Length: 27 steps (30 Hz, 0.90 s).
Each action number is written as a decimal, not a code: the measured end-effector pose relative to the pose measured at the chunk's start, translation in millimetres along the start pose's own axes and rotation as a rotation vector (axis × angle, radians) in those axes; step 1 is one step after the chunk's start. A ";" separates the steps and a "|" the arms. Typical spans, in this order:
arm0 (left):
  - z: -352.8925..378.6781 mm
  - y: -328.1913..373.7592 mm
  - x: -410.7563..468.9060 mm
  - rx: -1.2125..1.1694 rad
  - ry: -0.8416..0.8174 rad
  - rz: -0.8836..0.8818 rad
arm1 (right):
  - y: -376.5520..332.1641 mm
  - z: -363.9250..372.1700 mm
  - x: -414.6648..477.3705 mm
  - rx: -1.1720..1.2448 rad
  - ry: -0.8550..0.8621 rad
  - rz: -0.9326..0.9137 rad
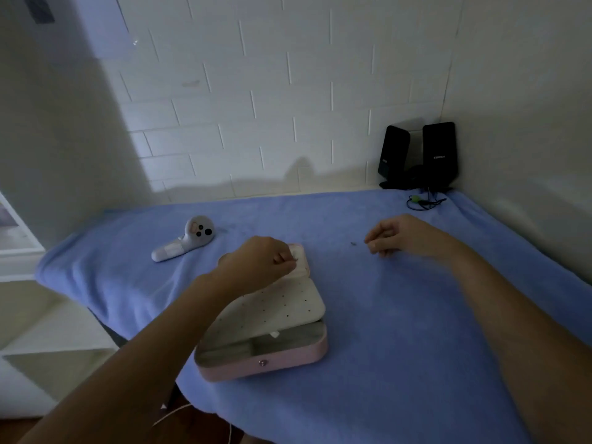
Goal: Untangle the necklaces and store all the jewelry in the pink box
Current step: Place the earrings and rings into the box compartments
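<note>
Pink box (288, 358), one, sits open near left hand (256, 262), right hand (400, 237).

open blue cloth (400, 315) right of pink box (288, 357); controller (184, 241) left.

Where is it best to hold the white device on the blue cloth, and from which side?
Probably the narrow handle, from above on the near-left side. The white device lies flat on the blue cloth with its wide round head pointing away to the right, so the slim end suits a wrapped grip.
</note>
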<state>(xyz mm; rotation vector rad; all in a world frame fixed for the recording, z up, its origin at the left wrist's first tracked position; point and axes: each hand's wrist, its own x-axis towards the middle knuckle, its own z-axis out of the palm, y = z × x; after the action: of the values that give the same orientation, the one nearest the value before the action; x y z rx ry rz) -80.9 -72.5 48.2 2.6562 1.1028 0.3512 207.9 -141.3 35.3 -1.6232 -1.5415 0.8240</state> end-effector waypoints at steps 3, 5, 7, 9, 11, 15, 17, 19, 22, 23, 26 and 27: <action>4.9 -16.2 -19.7 -0.086 0.121 -0.116 | -10.0 15.1 2.9 -0.029 -0.023 -0.037; 0.9 -26.3 -34.4 -0.147 0.200 -0.149 | -13.9 23.0 3.4 -0.027 -0.026 -0.040; -9.2 -42.2 -49.3 -0.241 0.205 -0.208 | -15.4 29.1 4.6 -0.022 -0.035 -0.038; -21.1 -55.8 -65.2 -0.320 0.060 -0.225 | -14.8 34.8 6.5 -0.028 -0.037 -0.028; -28.8 -59.0 -80.0 -0.302 -0.166 -0.167 | -10.8 41.3 9.2 -0.089 -0.021 -0.016; -32.3 -51.4 -100.1 -0.236 -0.394 -0.075 | -4.8 53.5 11.8 -0.228 0.044 -0.054; -31.6 -51.8 -104.3 -0.226 -0.382 -0.073 | -4.5 57.1 11.9 -0.271 0.098 -0.099; -34.8 -47.2 -105.9 -0.230 -0.378 -0.062 | -5.2 59.2 11.2 -0.315 0.145 -0.140; -44.4 -42.5 -100.3 -0.206 -0.381 -0.028 | -5.7 60.1 10.3 -0.361 0.193 -0.198; -49.7 -39.2 -97.7 -0.236 -0.335 -0.026 | -5.8 60.1 9.8 -0.377 0.198 -0.212; -54.2 -36.5 -83.4 -0.556 -0.038 -0.184 | -5.9 60.5 9.0 -0.417 0.194 -0.238; -50.6 -39.7 -75.3 -0.626 0.051 -0.254 | -6.1 60.9 9.1 -0.424 0.194 -0.245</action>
<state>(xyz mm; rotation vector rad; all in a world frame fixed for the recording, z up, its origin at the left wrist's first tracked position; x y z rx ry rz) -174.4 -92.6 73.9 1.9501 1.1030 0.5995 153.7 -127.2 9.1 -1.6977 -1.8090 0.2063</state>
